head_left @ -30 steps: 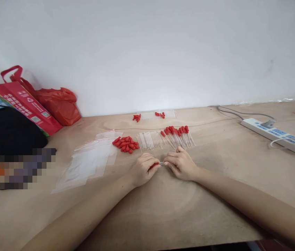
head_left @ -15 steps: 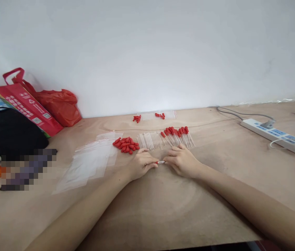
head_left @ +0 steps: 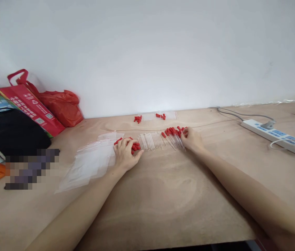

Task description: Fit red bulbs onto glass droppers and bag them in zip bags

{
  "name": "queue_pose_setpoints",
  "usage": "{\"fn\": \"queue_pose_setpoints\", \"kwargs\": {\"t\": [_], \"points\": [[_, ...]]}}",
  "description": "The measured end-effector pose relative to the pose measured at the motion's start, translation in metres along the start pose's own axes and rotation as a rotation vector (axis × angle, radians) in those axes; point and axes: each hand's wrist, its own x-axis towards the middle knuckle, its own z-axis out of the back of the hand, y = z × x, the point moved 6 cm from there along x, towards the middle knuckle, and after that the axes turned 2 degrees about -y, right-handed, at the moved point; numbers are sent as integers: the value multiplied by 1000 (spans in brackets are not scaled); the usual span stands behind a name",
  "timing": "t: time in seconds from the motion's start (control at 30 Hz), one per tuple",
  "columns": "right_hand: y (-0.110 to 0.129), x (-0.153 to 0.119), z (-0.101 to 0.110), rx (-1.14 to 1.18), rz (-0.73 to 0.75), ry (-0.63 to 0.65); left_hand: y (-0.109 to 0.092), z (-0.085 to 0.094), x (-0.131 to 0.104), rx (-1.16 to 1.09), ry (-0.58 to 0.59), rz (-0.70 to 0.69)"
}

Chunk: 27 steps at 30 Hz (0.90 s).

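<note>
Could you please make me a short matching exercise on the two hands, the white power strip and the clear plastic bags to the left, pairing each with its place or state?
Column one
1. Left hand
2. Right hand
3. Power strip
4. Clear plastic bags

Column two
A. Lying flat, overlapping one another
B. At the red-topped tubes
C. Has a grey plug in it
D. Over the pile of loose red bulbs, partly covering it

Right pairs: 1-D, 2-B, 3-C, 4-A
</note>
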Motion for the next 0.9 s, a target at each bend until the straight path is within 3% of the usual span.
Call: {"fn": "queue_pose_setpoints", "kwargs": {"t": [0.2, 0.33, 0.57, 0.8, 0.9], "points": [[5, -3, -5, -177, 27, 37, 8, 1, 3, 36, 72, -13], [11, -2, -3, -214, 38, 30, 7, 5, 5, 123, 54, -55], [57, -14, -18, -145, 240, 53, 7, 5, 5, 143, 7, -104], [73, -13, -39, -277, 111, 192, 12, 2, 6, 64, 18, -125], [76, -10, -43, -315, 81, 251, 13, 5, 8, 3, -35, -134]]}}
